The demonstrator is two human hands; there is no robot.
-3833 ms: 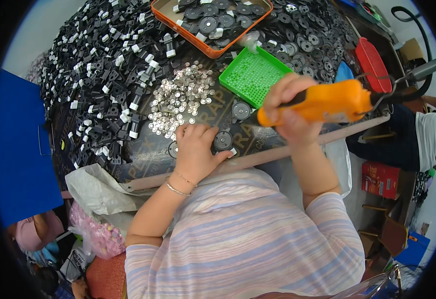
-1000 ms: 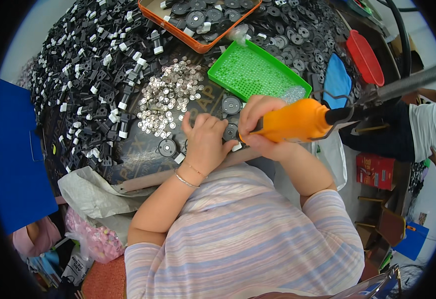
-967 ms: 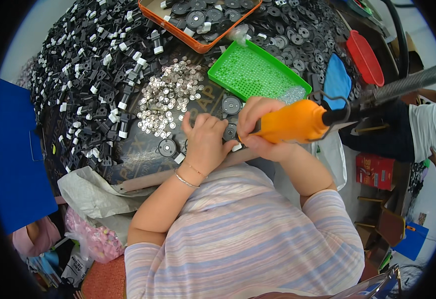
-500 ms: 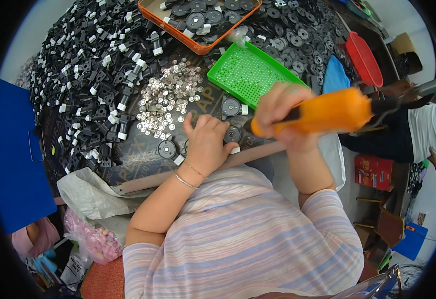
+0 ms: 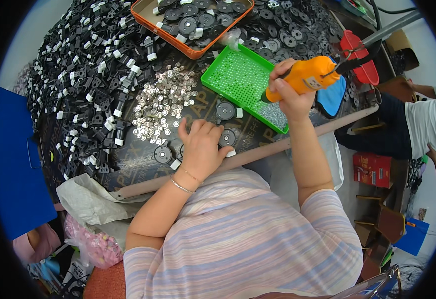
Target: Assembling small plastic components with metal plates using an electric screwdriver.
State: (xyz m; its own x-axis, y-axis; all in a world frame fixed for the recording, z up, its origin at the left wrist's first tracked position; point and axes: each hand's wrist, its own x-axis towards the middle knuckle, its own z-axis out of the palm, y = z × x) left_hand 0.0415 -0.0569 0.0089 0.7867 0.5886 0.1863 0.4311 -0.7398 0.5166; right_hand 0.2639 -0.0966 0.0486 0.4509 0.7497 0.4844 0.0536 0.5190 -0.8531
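My right hand [image 5: 297, 97] is wrapped round an orange electric screwdriver [image 5: 310, 74], its dark nose end over the right part of a green perforated basket [image 5: 233, 67]. Small silvery screws [image 5: 276, 115] lie at that end of the basket. On the tabletop my left hand [image 5: 200, 149] rests with its fingers spread over black wheel-like parts with white tabs. One wheel part [image 5: 227, 137] sits by its thumb and index finger, another [image 5: 163, 154] by the wrist side. What lies under the palm is hidden. A further wheel part [image 5: 225, 110] is beside the basket.
Small round silver pieces [image 5: 155, 107] are heaped left of the basket. Behind them rises a large pile of black-and-white brackets [image 5: 88, 65]. An orange-rimmed tray [image 5: 198, 53] holds more wheels. A pale bar [image 5: 248, 158] runs along the table's near edge. Another person [image 5: 422, 129] stands at right.
My right hand has lifted the screwdriver up and away from the wheel parts by my left hand, over to the green basket. My left hand stays nearly in place.
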